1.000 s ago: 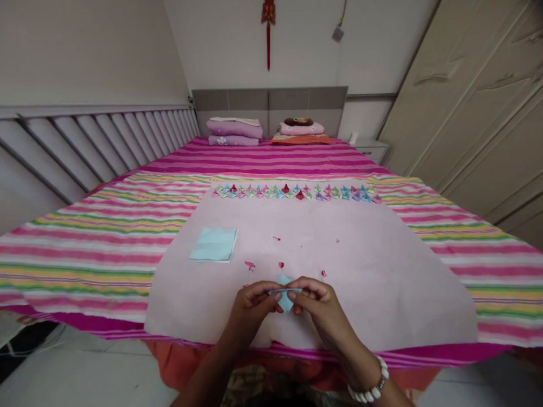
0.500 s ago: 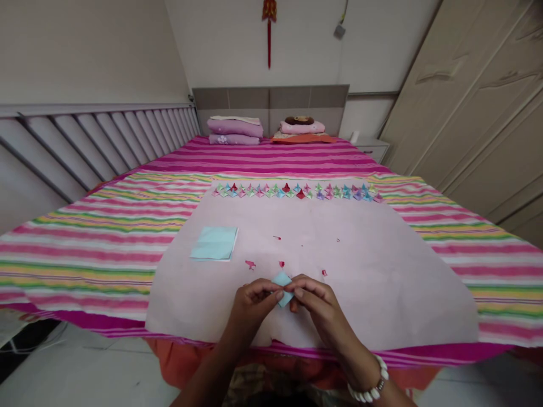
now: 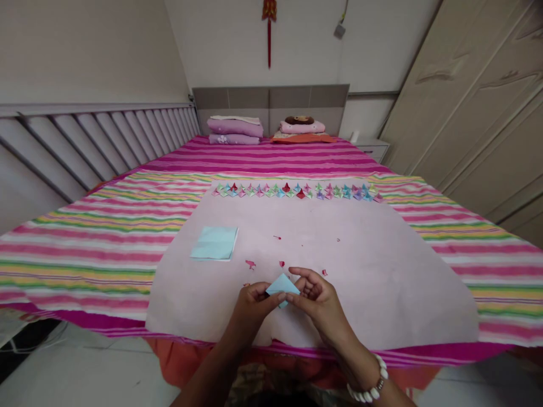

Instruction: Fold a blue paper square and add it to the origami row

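Note:
Between my two hands is a small folded piece of light blue origami paper [image 3: 283, 284], with a pointed top and a lower tip showing under the thumbs. My left hand [image 3: 257, 301] pinches its left side. From the right, my right hand [image 3: 316, 297] grips it with the thumb on the front, while its index finger is raised off the paper. A stack of light blue square paper [image 3: 214, 243] lies to the left. Small red paper scraps [image 3: 250, 264] are scattered just beyond my hands.
Folded paper pieces in many colours [image 3: 286, 188] line the far edge of the large pale sheet [image 3: 365, 282]. That sheet lies on a striped bedspread [image 3: 85, 243]. Folded bedding [image 3: 235, 129] rests by the headboard; a white railing [image 3: 106, 141] runs along the left.
The folded blue paper has gone from a narrow diamond to a wider pointed shape. My right index finger has lifted away from it, and the thumbs have come closer together.

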